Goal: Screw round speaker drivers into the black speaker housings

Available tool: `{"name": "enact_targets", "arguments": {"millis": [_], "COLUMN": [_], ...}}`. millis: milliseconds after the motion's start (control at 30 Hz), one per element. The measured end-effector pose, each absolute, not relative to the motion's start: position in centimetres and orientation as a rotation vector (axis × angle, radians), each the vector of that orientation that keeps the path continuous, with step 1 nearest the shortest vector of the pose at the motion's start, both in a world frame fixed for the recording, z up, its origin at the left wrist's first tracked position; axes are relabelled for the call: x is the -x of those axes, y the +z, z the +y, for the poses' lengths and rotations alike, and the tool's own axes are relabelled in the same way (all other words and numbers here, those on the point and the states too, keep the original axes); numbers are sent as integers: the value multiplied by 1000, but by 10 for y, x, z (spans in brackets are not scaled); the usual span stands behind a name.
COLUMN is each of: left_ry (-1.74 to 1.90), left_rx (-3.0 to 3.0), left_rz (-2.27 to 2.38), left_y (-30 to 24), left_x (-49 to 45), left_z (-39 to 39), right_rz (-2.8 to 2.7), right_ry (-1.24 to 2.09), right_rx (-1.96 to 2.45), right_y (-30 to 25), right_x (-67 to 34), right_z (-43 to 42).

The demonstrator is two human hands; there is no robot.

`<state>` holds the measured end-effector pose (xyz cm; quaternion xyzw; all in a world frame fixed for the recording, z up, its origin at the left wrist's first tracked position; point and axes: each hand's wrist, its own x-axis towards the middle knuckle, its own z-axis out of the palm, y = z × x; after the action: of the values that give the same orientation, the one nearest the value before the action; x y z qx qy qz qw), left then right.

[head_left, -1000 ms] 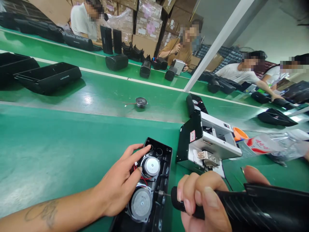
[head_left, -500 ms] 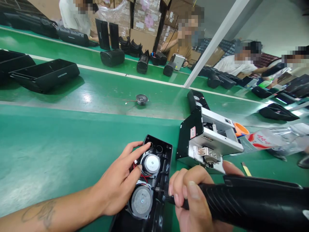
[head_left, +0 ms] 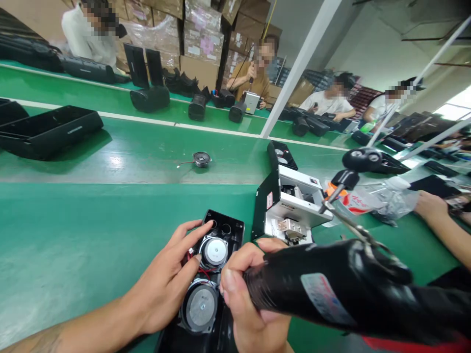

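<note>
Logged speaker housing [head_left: 235, 230] at 6 o'clock on green bench [head_left: 73, 235], two drivers seated inside. Noted left hand [head_left: 167, 287] splayed, grip slack and clasping nothing, fingertips resting on housing rim and upper driver [head_left: 215, 251], thumb beside red wires [head_left: 201, 269]. Noted right hand [head_left: 246, 299] with grip closed tight round electric screwdriver [head_left: 331, 289]; bit tip hidden behind knuckles. Screw feeder [head_left: 290, 206] at 2 o'clock of housing, loose driver [head_left: 201, 158] at 12. Judged risks: bit slipping off unseen screw and gouging lower driver [head_left: 200, 306]; red wires snagged under thumb.

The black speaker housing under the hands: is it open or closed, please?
Open: the housing has no cover, and two speaker drivers and red wires show inside.
</note>
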<state>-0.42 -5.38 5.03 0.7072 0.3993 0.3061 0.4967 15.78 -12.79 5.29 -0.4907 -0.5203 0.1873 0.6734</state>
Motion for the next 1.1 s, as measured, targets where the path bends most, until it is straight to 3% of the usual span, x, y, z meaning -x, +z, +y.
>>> {"name": "enact_targets", "arguments": {"millis": [200,400,600,767,933,1100], "left_ry": [764,634,841,944,964,926], "left_rx": [-1690,-1757,-1659,-1653,-1667,-1670], "left_rz": [990,1004,1075,1187,1209,1179], "left_y": [44,27,34,32,20,18], "left_x": [6,22,11,11,16,18], "left_z": [-53,-37,-39,-26,-19,-20], "right_rz": [-1105,-957,-892,-927,-871,-834], "right_ry": [266,312,-225,-141,182,-88], "right_rx": [1087,847,954,1012,1122,1031], "right_y": [73,105,143,123,113,129], "right_x": [-145,-171,-254,-278,-255,-248], "right_z": [-118,-115,-100,-88,-110,-120]}}
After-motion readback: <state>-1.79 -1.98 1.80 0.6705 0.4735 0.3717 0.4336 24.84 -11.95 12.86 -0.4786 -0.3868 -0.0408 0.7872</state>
